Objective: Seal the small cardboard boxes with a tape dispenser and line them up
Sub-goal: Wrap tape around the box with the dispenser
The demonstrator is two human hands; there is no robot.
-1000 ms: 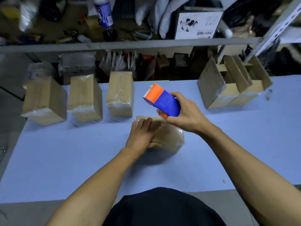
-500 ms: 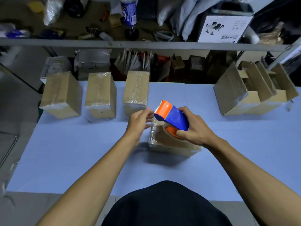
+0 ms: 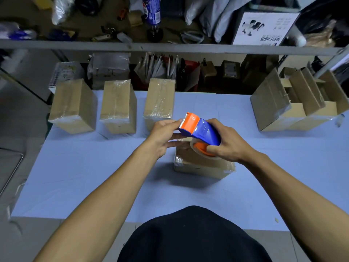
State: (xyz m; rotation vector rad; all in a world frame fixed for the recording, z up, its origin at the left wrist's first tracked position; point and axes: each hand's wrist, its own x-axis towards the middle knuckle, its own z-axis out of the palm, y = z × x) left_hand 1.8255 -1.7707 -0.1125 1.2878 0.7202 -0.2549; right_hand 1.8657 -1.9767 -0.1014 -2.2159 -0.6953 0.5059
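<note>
Three taped cardboard boxes stand in a row at the table's back left: the left box (image 3: 73, 106), the second box (image 3: 119, 106) and the third box (image 3: 160, 100). A fourth small box (image 3: 200, 164) lies flat in the middle of the table, with clear tape on it. Just above it, my right hand (image 3: 228, 146) grips a blue and orange tape dispenser (image 3: 201, 129), its toothed orange end pointing left. The thumb and fingers of my left hand (image 3: 162, 134) pinch at that toothed edge. No tape strip shows between them.
Open, unsealed cardboard boxes (image 3: 302, 108) with raised flaps stand at the back right of the light blue table (image 3: 85, 176). A grey shelf rail (image 3: 170, 48) runs behind the table, with a bottle, bags and cartons above and below it. A metal frame (image 3: 11, 173) is at the left.
My left hand has lifted off the middle box and moved up to the dispenser's toothed end. My right hand has brought the dispenser down closer to the box.
</note>
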